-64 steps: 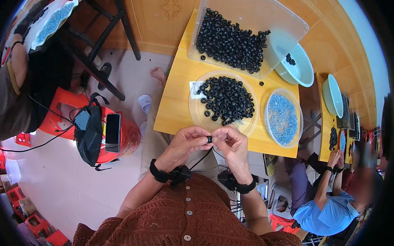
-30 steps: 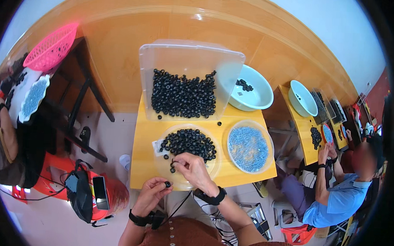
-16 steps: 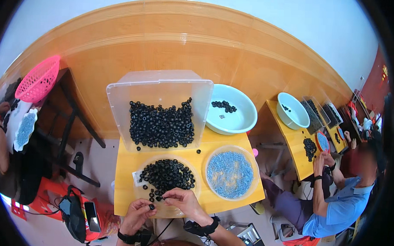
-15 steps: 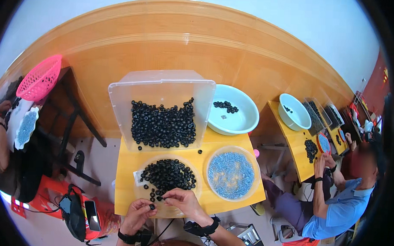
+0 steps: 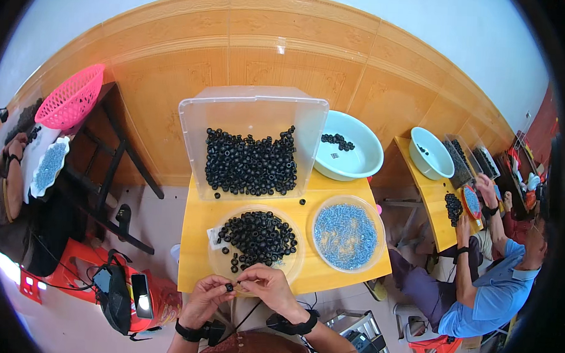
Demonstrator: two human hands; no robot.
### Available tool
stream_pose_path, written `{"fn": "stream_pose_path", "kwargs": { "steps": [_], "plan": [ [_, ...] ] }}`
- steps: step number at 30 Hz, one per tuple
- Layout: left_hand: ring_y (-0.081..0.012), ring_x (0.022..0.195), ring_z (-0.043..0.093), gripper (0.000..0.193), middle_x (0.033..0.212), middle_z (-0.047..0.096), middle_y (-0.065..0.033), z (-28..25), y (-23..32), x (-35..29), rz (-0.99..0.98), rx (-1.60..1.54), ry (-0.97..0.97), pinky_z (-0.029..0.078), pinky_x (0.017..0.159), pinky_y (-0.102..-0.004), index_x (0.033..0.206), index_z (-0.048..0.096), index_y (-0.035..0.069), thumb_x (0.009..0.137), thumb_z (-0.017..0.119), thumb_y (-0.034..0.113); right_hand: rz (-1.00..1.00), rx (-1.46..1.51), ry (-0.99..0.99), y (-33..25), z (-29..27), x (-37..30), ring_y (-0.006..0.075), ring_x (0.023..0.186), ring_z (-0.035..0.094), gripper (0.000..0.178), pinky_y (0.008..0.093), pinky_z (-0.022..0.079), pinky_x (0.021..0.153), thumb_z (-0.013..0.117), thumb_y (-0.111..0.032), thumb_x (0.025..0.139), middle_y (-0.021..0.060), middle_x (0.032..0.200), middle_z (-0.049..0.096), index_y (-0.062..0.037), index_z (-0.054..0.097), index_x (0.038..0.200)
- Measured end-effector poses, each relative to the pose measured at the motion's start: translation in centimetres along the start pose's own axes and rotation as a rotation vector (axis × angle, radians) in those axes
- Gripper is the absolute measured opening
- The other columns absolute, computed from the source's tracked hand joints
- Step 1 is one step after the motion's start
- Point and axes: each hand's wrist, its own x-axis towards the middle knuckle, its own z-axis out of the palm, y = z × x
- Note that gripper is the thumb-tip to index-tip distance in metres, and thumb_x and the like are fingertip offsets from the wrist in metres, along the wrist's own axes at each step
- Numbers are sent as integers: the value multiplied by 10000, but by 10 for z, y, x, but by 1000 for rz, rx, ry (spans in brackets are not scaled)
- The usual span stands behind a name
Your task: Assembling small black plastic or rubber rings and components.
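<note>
My left hand (image 5: 203,297) pinches a small black cylindrical part (image 5: 229,287) between thumb and fingertips at the table's near edge. Close beside it, the fingers of my right hand (image 5: 271,290) are pressed together at the part's right side; whatever they hold is too small to make out. Just beyond both hands lies a shallow clear round tray (image 5: 297,264) heaped with black ring-like parts (image 5: 260,237). To its right, a second round tray (image 5: 380,239) contains many tiny clear-blue pieces (image 5: 346,236).
A clear plastic bin (image 5: 254,108) with many black parts stands tilted at the back of the yellow table (image 5: 197,204). Beside it sits a pale blue basin (image 5: 357,170). Another person (image 5: 486,308) works at a table on the right; a pink basket (image 5: 70,97) is far left.
The whole view has shifted, so the table appears farther right and higher. My hands stay together, still pinching. The person on the right has raised one hand away from the other.
</note>
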Motion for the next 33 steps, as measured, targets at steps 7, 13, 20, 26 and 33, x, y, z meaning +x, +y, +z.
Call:
{"fn": "stream_pose_path", "kwargs": {
  "steps": [7, 13, 20, 26, 33],
  "plan": [
    [-190, 818, 638, 144, 932, 640, -115, -9, -2, -11, 28, -26, -14, 530, 751, -287, 979, 590, -12, 838, 562, -5, -253, -384, 55, -13, 35, -8, 177, 741, 610, 138, 256, 495, 643, 602, 70, 758, 98, 852, 606, 24, 641, 883],
    [-189, 810, 640, 134, 906, 645, -110, -21, 0, -23, 61, -53, -23, 527, 732, -274, 966, 593, -15, 835, 564, -8, -263, -487, 53, -11, 49, -9, 214, 723, 616, 127, 267, 499, 626, 613, 54, 748, 111, 839, 603, 6, 645, 861],
    [-179, 834, 627, 141, 930, 636, -105, -29, -3, -30, 53, -18, -28, 514, 766, -287, 978, 590, -8, 841, 565, 11, -187, -503, 27, -14, 53, -14, 215, 716, 613, 137, 278, 502, 606, 602, 48, 750, 109, 836, 593, 1, 647, 870],
    [-152, 871, 598, 158, 987, 608, -82, -11, 4, -21, 76, -18, -20, 499, 796, -300, 1007, 562, 8, 850, 557, 27, -189, -513, 97, -21, 44, -11, 198, 663, 580, 150, 286, 462, 569, 609, 34, 736, 98, 719, 591, -4, 653, 874],
    [-176, 881, 625, 168, 981, 611, -76, -14, 2, -10, 74, -63, -70, 516, 810, -277, 1016, 559, 11, 851, 572, 35, -147, -382, 131, -24, 40, -8, 162, 637, 604, 127, 237, 478, 565, 594, 50, 771, 109, 779, 612, 26, 643, 886]
  ]
}}
